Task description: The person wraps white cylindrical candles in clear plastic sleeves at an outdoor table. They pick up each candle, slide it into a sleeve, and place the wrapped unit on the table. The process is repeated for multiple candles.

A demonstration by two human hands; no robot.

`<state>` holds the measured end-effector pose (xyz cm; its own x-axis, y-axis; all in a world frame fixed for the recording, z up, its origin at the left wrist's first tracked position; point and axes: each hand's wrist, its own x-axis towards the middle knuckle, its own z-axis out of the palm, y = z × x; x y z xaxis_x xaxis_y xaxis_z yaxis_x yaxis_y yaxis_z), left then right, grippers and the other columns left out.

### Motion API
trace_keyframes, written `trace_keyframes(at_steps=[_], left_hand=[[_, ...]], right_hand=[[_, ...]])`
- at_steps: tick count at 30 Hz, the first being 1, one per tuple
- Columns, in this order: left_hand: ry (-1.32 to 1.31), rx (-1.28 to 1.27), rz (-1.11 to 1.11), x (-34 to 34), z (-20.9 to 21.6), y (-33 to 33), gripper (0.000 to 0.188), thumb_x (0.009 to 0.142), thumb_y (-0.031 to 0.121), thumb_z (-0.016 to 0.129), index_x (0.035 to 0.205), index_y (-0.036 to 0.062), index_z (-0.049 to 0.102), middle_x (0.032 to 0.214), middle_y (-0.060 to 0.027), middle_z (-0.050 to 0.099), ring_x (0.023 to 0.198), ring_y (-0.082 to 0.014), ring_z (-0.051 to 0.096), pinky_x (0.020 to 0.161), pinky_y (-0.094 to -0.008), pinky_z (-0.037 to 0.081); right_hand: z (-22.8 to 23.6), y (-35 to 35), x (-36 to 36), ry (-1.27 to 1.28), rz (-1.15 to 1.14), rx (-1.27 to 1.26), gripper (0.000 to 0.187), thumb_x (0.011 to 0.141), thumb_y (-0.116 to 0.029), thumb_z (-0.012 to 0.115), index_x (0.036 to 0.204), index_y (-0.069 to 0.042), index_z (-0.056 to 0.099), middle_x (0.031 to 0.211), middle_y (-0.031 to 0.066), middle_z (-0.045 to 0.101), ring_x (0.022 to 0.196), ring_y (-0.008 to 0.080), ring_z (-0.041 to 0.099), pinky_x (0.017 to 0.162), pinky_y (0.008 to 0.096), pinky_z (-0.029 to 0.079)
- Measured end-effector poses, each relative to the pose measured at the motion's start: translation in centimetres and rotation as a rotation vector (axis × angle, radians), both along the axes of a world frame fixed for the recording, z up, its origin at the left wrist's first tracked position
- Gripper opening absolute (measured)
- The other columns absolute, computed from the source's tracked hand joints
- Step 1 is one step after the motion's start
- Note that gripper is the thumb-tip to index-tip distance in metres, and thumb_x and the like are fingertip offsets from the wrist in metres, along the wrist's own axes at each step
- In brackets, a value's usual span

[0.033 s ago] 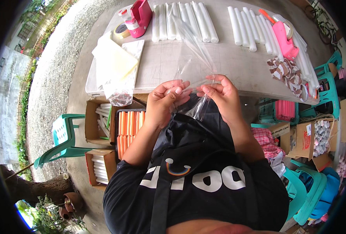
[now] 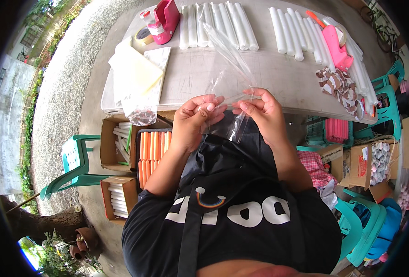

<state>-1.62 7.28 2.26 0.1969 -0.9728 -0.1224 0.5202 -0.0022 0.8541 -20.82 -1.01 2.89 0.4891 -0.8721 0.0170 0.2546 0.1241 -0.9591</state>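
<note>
My left hand (image 2: pixel 192 121) and right hand (image 2: pixel 265 113) pinch the clear bag (image 2: pixel 234 54). It looks unfilled; white candles (image 2: pixel 244 27) lie in rows.

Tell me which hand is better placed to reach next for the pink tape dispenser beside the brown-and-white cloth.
Right, most likely: the right hand is nearer the pink tape dispenser, while the left hand is farther away. Both are holding clear plastic film, though.
</note>
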Motion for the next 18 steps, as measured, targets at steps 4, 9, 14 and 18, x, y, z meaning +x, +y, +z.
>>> trace_keyframes(at_steps=[4,9,14,18], left_hand=[[0.027,0.043,0.089,1.1,0.4,-0.1,0.027,0.100,0.018,0.063,0.122,0.0035,0.061,0.125,-0.0186,0.066,0.105,-0.0315,0.070,0.088,-0.0441,0.059],[-0.144,0.046,0.528,7.2,2.8,-0.6,0.034,0.101,0.018,0.057,0.131,0.0022,0.057,0.125,-0.0146,0.064,0.103,-0.0233,0.066,0.087,-0.0360,0.055],[-1.065,-0.306,1.249,15.2,9.9,1.1,0.042,0.102,0.008,0.035,0.141,-0.0034,0.046,0.137,-0.0238,0.057,0.107,-0.0358,0.069,0.078,-0.0431,0.063],[-1.931,0.700,0.746,16.7,9.5,-3.4,0.042,0.100,0.015,0.038,0.137,0.0113,0.056,0.106,-0.0193,0.073,0.098,-0.0313,0.072,0.077,-0.0442,0.057]], right_hand=[[-1.1,-1.6,-0.7,-0.013,-0.123,-0.028,0.018,0.099,-0.009,0.062,0.114,0.001,0.060,0.101,0.0163,0.071,0.089,0.0205,0.071,0.082,0.0312,0.057],[-0.3,-3.3,-5.2,-0.089,-0.350,-0.017,0.017,0.098,-0.010,0.062,0.113,-0.003,0.061,0.097,0.0093,0.068,0.085,0.0154,0.067,0.080,0.0307,0.056],[-0.3,-3.3,-9.2,-0.092,-0.487,-0.024,0.016,0.098,-0.008,0.059,0.113,-0.003,0.060,0.091,0.0043,0.062,0.082,0.0118,0.059,0.079,0.0293,0.053],[-1.0,-2.3,-10.7,-0.055,-0.499,-0.019,0.023,0.097,-0.007,0.057,0.120,-0.003,0.058,0.089,0.0024,0.058,0.078,0.0102,0.054,0.075,0.0274,0.049]])
